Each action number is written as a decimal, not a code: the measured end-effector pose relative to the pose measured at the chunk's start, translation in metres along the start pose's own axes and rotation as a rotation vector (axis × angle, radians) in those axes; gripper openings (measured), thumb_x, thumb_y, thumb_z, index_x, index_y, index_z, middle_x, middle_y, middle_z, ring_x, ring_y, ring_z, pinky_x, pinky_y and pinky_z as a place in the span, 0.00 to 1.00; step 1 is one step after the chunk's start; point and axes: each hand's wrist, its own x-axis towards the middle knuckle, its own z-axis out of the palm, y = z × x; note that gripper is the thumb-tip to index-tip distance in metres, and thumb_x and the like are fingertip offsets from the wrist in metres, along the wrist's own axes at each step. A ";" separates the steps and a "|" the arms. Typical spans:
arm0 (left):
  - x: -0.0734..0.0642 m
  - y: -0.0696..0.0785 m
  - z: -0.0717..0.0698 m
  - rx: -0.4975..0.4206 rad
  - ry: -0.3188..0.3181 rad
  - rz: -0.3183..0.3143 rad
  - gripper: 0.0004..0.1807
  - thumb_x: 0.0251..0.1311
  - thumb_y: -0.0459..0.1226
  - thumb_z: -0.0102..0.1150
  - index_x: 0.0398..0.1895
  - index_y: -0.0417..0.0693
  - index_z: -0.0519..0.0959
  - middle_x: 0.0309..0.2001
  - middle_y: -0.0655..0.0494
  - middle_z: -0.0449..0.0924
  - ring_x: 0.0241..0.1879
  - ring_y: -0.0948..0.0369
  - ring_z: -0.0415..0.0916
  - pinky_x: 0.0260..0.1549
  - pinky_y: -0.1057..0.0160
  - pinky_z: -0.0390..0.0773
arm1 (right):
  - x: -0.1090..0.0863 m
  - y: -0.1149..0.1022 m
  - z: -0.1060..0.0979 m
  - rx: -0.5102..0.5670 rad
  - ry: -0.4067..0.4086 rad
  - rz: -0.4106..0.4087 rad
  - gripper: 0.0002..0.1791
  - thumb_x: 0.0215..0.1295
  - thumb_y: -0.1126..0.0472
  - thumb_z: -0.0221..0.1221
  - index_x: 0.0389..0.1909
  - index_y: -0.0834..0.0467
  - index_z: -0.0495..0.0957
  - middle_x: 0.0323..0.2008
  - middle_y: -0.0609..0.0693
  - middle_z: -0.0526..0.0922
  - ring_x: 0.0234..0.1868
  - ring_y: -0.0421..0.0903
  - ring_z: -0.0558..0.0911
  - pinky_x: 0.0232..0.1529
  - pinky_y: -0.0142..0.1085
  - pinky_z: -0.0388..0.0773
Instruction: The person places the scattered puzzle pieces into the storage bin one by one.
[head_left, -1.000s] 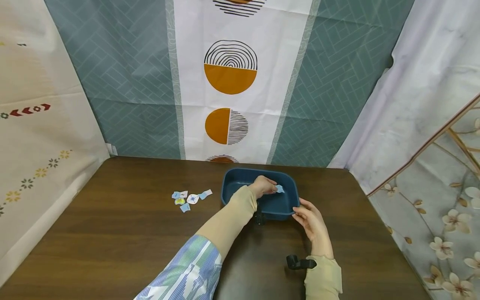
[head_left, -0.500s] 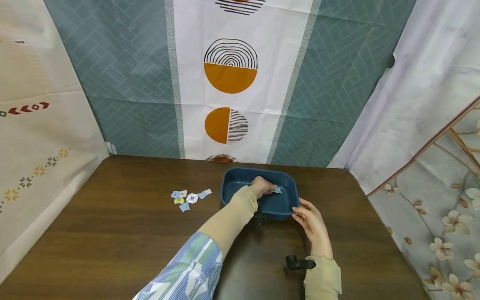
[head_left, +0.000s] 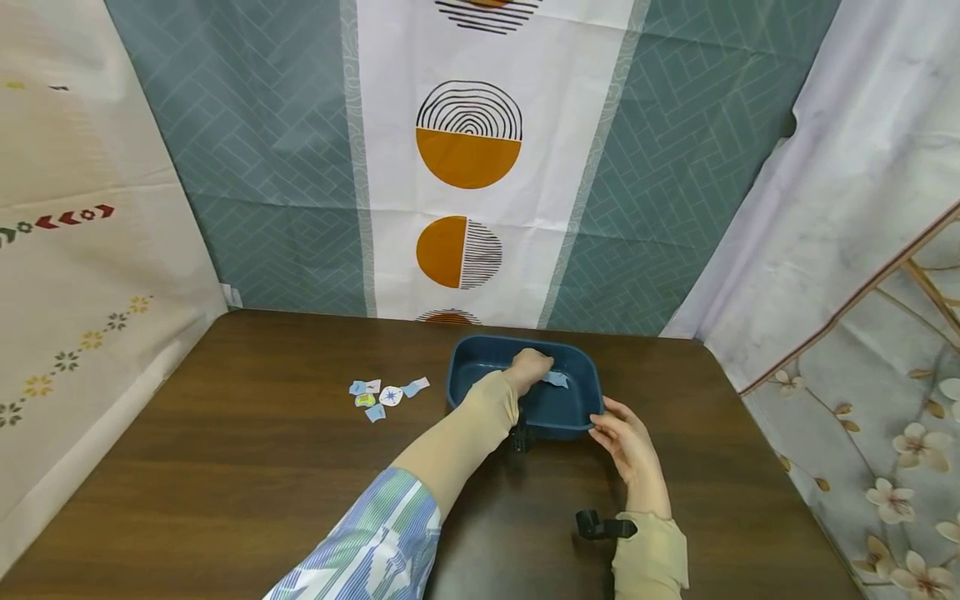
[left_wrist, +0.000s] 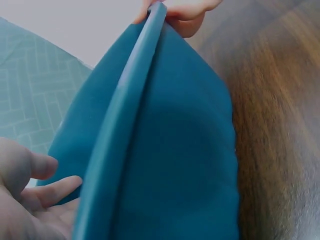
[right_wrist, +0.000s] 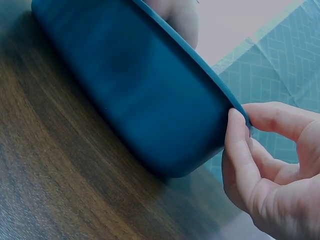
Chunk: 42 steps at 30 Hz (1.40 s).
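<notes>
A dark blue plastic bin (head_left: pixel 570 408) stands toward the back of the table, right of the middle. My left hand (head_left: pixel 529 368) reaches over its near wall. Inside lies a light blue paper-like piece (head_left: pixel 556 379), just right of that hand. In the left wrist view the left thumb and fingers (left_wrist: pixel 60 192) are loosely bent and apart, with nothing seen between them; the near wall hides part of the hand. At the bin's near right corner my right hand (head_left: pixel 626 442) pinches the rim (right_wrist: pixel 220 86) between thumb and fingers.
Left of the bin, several small cutouts lie on the brown table (head_left: pixel 262 467), among them a white round one with a blue star (head_left: pixel 391 396) and a yellow-green one (head_left: pixel 365 400). A patterned cloth backdrop (head_left: pixel 480 283) hangs behind the table's back edge.
My left hand has lowered the light blue piece into the bin and let it go, drawing its fingers slightly left of it. The right hand keeps its pinch on the rim.
</notes>
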 end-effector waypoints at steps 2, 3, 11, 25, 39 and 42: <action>-0.005 0.003 -0.001 0.027 -0.028 0.004 0.18 0.74 0.42 0.47 0.52 0.36 0.78 0.55 0.43 0.76 0.56 0.52 0.75 0.56 0.52 0.74 | 0.000 0.001 0.000 -0.002 -0.002 0.001 0.21 0.66 0.73 0.53 0.58 0.61 0.65 0.27 0.40 0.77 0.27 0.34 0.78 0.38 0.25 0.80; 0.002 -0.004 -0.001 0.040 -0.049 0.041 0.20 0.73 0.45 0.48 0.51 0.37 0.79 0.55 0.44 0.77 0.56 0.54 0.75 0.55 0.54 0.75 | -0.001 0.001 0.000 -0.002 -0.002 0.002 0.21 0.66 0.73 0.53 0.59 0.61 0.65 0.28 0.40 0.77 0.28 0.34 0.78 0.38 0.25 0.80; -0.026 0.006 -0.017 0.104 -0.120 0.060 0.23 0.73 0.42 0.47 0.66 0.42 0.73 0.65 0.48 0.73 0.64 0.50 0.71 0.62 0.49 0.72 | -0.002 0.003 0.001 0.006 -0.003 0.003 0.19 0.65 0.72 0.56 0.55 0.58 0.68 0.27 0.40 0.78 0.27 0.35 0.78 0.38 0.25 0.80; -0.067 0.008 -0.058 0.086 -0.189 0.212 0.22 0.73 0.38 0.49 0.66 0.39 0.72 0.65 0.43 0.72 0.64 0.45 0.70 0.65 0.47 0.68 | -0.004 0.003 0.001 0.008 -0.008 0.011 0.20 0.66 0.73 0.54 0.58 0.60 0.66 0.27 0.41 0.78 0.27 0.35 0.78 0.37 0.25 0.80; -0.108 -0.006 -0.107 0.105 0.014 0.340 0.21 0.70 0.36 0.53 0.63 0.40 0.74 0.60 0.43 0.77 0.59 0.49 0.75 0.58 0.53 0.75 | -0.005 -0.003 0.003 0.014 -0.017 0.025 0.19 0.66 0.72 0.55 0.55 0.57 0.66 0.26 0.41 0.79 0.27 0.35 0.78 0.36 0.24 0.80; -0.114 -0.015 -0.121 0.103 0.055 0.351 0.21 0.70 0.36 0.53 0.63 0.39 0.74 0.59 0.42 0.78 0.59 0.48 0.75 0.58 0.53 0.75 | -0.005 -0.005 0.003 0.020 -0.019 0.024 0.18 0.66 0.73 0.54 0.54 0.56 0.66 0.26 0.41 0.79 0.26 0.34 0.78 0.36 0.24 0.80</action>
